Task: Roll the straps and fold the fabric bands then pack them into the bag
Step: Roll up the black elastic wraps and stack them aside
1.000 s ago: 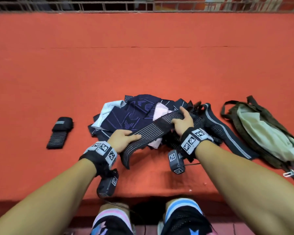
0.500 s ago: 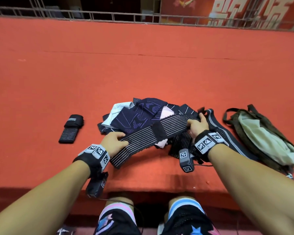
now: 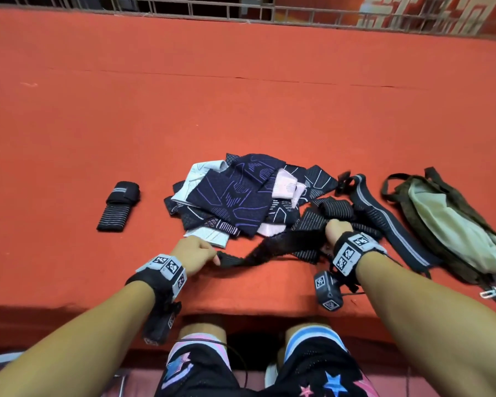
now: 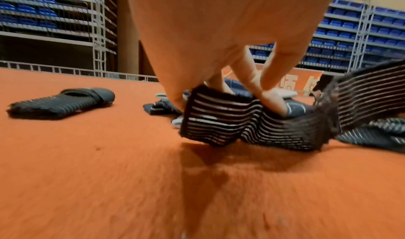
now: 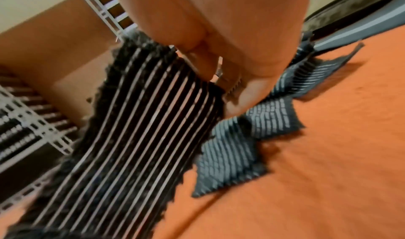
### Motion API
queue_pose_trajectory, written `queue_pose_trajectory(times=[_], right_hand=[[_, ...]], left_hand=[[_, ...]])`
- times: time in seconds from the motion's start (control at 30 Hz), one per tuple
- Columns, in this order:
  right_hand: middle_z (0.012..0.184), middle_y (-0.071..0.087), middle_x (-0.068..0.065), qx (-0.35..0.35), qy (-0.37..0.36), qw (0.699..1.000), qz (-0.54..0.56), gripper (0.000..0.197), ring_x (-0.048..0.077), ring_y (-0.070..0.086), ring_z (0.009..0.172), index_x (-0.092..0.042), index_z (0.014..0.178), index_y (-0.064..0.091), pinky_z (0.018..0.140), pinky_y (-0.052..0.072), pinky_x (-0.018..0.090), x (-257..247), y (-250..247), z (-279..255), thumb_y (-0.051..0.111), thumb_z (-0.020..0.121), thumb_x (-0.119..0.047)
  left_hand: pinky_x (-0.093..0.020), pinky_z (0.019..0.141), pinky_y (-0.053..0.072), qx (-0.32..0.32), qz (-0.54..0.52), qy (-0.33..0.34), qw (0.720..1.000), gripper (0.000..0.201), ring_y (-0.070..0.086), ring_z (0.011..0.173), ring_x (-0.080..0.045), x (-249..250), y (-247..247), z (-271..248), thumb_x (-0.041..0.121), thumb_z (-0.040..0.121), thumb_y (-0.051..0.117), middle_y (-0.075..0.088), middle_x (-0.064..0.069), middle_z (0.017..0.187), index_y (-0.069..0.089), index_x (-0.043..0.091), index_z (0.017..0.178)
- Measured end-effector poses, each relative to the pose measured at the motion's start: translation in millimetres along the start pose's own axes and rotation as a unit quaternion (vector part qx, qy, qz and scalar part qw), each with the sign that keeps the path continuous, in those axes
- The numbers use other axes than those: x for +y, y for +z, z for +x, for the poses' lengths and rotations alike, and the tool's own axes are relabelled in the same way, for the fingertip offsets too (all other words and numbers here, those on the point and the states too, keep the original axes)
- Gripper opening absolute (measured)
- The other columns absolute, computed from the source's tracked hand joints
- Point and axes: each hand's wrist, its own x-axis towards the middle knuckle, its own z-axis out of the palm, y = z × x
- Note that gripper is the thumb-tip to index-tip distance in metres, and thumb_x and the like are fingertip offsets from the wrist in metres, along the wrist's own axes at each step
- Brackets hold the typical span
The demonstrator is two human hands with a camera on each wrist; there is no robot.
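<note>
Stretching striped strap [image 3: 272, 249] between left hand [image 3: 194, 253], right hand [image 3: 337, 229], near carpet edge [image 3: 241, 306]

Black white-striped strap [image 3: 281, 247], twisted, off the red surface

On the bench [image 3: 69, 124], a rolled strap [image 3: 119, 206] lies left of the pile of fabric bands [image 3: 235, 196]. The bag [image 3: 453, 224] sits at the far right, a long strap [image 3: 390, 219] between it and the pile.

strap [image 3: 281, 247]: black, white-striped | bag [image 3: 453, 224]: olive | surface [image 3: 241, 110]: orange-red
</note>
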Motion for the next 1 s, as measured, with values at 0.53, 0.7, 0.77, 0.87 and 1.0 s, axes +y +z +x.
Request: queue_pose_trajectory(times=[0.53,0.7,0.77,0.87,1.0], right_hand=[[0.129,0.062,0.012,-0.13,-0.056,0.882,-0.449,0.119,0.032,0.061,0.114,-0.007,0.13,0.051,0.1,0.048,0.038,40,16,-10,0.077,0.041,-0.081],[0.147,0.042,0.018,-0.136,-0.07,0.794,-0.589,0.128,0.038,0.05,0.129,-0.02,0.147,0.029,0.103,0.047,0.049,54,30,-29,0.08,0.046,-0.08],[0.142,0.047,0.018,-0.128,-0.071,0.788,-0.598,0.115,0.037,0.055,0.123,-0.019,0.144,0.036,0.099,0.051,0.046,55,34,-31,0.08,0.053,-0.074],[0.11,0.067,0.01,-0.124,-0.126,0.774,-0.608,0.049,0.026,0.065,0.097,-0.012,0.111,0.063,0.078,0.052,0.029,48,31,-30,0.075,0.078,-0.046],[0.101,0.068,0.002,-0.146,-0.159,0.797,-0.564,0.016,0.023,0.067,0.098,-0.023,0.093,0.067,0.08,0.051,0.025,45,16,-21,0.06,0.086,-0.01]], left_hand=[[-0.027,0.077,0.044,0.095,0.072,-0.138,0.983,0.034,0.06,0.085,-0.02,-42,29,25,0.024,0.076,0.084,0.065,0.002,0.093,0.057,0.021,0.096],[-0.03,0.074,0.054,0.086,0.002,-0.16,0.983,0.011,0.069,0.079,-0.02,-42,30,24,0.002,0.077,0.075,0.072,0.0,0.072,0.074,0.011,0.072],[-0.027,0.071,0.051,0.101,-0.001,-0.154,0.983,0.019,0.067,0.075,-0.018,-41,28,22,-0.002,0.078,0.072,0.071,0.002,0.07,0.072,0.014,0.068],[-0.022,0.069,0.046,0.125,-0.018,-0.165,0.978,0.017,0.064,0.072,-0.015,-45,20,20,-0.003,0.079,0.075,0.071,0.0,0.074,0.074,0.013,0.074],[-0.022,0.074,0.049,0.122,-0.046,-0.183,0.974,0.017,0.067,0.074,-0.014,-57,6,18,0.001,0.074,0.083,0.073,0.002,0.072,0.076,0.016,0.071]])
